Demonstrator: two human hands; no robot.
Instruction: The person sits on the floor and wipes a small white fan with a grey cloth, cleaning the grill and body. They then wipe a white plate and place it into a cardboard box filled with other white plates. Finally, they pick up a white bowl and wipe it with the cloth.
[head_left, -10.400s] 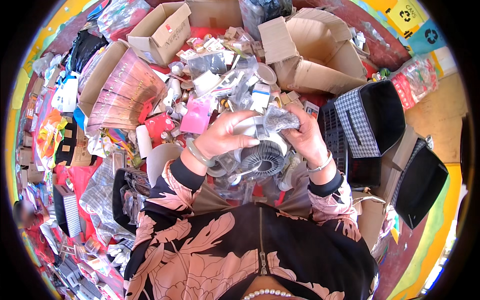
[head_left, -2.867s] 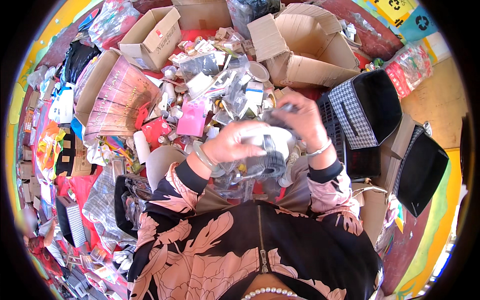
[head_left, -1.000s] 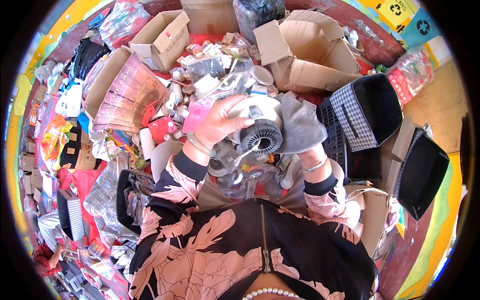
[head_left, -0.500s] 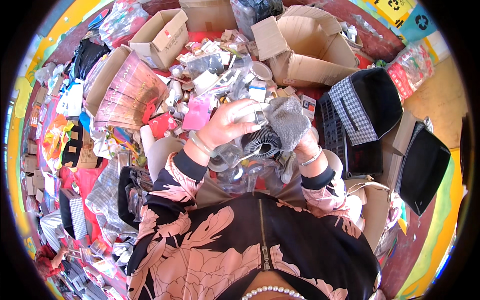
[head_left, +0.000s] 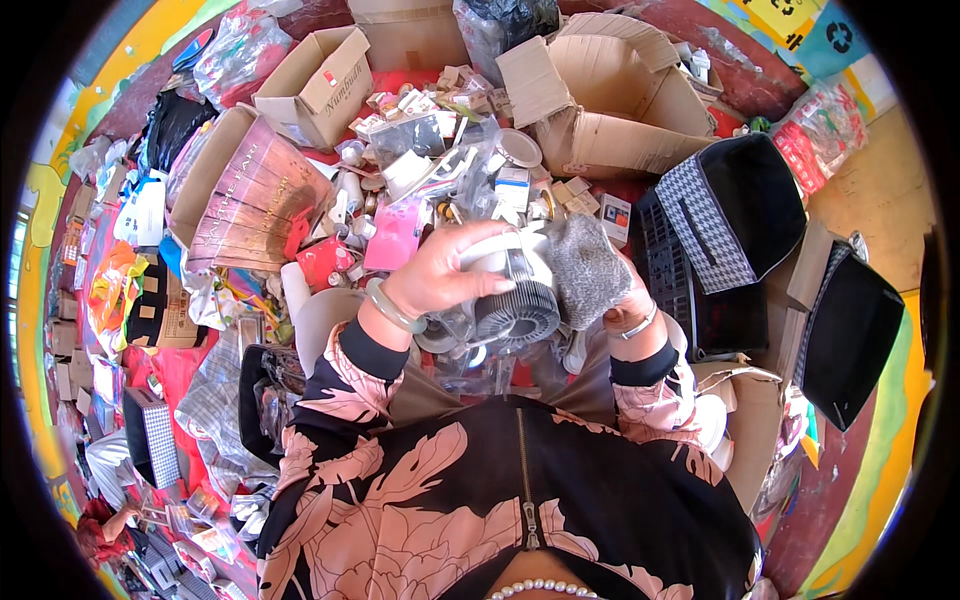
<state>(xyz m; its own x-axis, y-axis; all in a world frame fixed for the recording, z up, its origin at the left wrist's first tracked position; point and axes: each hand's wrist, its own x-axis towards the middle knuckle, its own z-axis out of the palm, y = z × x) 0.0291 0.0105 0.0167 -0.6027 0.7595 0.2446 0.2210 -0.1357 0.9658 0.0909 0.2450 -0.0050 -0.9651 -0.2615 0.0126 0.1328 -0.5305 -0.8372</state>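
Over my lap, my left hand (head_left: 440,272) is closed round the white upper part of a round device with dark ribbed fins (head_left: 517,312), which looks like a lamp with a heat sink. Its finned ring faces down toward me. My right hand (head_left: 632,298) grips a grey fuzzy cloth (head_left: 590,272), pressed up to the right side of the device; most of these fingers are behind the cloth. Beyond my hands lie a pink card (head_left: 395,235) and a small white and blue box (head_left: 512,188) among mixed loose items.
Cardboard boxes stand at the back, one large and open (head_left: 625,140). Black bins with checked trim (head_left: 735,215) and a dark crate (head_left: 668,255) are on my right. Left are a fanned pink carton (head_left: 262,195) and a black bin (head_left: 262,400). Another person (head_left: 105,520) sits far lower left.
The finned device has tilted and turned, so more of its ribbed side and white body shows. The cloth has shifted slightly down and right along with my right hand.
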